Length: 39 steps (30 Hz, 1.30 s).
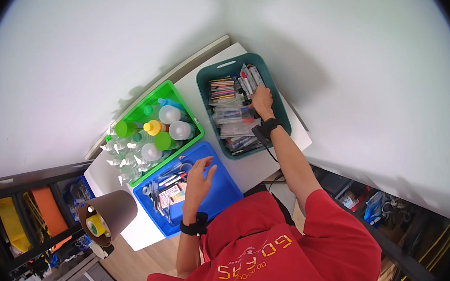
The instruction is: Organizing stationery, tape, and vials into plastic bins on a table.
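My right hand [262, 101] reaches into a dark teal plastic bin [201, 86], at its right side. Its fingers touch or nearly touch white packs of pens [252, 77]; the fingertips are partly hidden, so a grip cannot be made out. Around it in the bin lie a bundle of coloured pencils [222, 88] and clear sleeves of pens [233, 116]. My left hand [199, 181] hovers over a blue plastic tray [223, 189], fingers apart and holding nothing. Loose pens [175, 179] and a small printed pack [169, 195] lie in the tray's left part.
A green crate [171, 90] of pump bottles [127, 160] and capped bottles stands at the back left on the white table [252, 172]. At the table's left edge is a brown round container [114, 212]. Walls rise behind and right; a shelf rack [36, 244] stands left.
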Tool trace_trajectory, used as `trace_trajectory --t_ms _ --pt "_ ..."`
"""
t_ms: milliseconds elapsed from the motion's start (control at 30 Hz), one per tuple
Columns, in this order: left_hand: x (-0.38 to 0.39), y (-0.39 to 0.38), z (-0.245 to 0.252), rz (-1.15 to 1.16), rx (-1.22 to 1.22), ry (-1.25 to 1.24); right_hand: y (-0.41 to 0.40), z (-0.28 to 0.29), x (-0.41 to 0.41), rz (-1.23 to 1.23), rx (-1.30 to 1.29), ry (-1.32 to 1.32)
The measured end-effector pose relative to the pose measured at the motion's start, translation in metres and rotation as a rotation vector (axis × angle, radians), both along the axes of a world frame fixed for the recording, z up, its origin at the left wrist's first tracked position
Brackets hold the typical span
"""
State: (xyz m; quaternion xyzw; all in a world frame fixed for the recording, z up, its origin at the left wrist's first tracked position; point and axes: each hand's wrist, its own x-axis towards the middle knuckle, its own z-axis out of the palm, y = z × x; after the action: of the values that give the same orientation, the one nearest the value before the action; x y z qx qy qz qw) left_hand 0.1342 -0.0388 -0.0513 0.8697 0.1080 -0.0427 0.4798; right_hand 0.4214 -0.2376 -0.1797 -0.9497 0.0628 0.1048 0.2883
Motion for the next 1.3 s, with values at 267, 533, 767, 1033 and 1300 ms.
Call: trace_trajectory --t_ms 267,533,767,1033,1300 --pt "-0.013 0.011 -0.002 0.01 0.014 -0.001 -0.014 0.035 -0.035 -0.008 0.221 -0.044" --pt "-0.064 0.038 -0.021 0.095 -0.003 0.054 -0.011 0.094 -0.114 0.071 0.44 -0.103" --pt "-0.119 0.073 -0.043 0.11 0.118 0.005 0.03 0.123 -0.191 0.198 0.511 0.027" --pt "-0.202 0.109 -0.077 0.186 0.162 0.164 0.105 0.102 -0.271 0.567 0.475 0.222" --pt "-0.257 0.134 -0.097 0.215 0.168 0.178 0.165 0.019 -0.292 0.676 0.325 0.276"
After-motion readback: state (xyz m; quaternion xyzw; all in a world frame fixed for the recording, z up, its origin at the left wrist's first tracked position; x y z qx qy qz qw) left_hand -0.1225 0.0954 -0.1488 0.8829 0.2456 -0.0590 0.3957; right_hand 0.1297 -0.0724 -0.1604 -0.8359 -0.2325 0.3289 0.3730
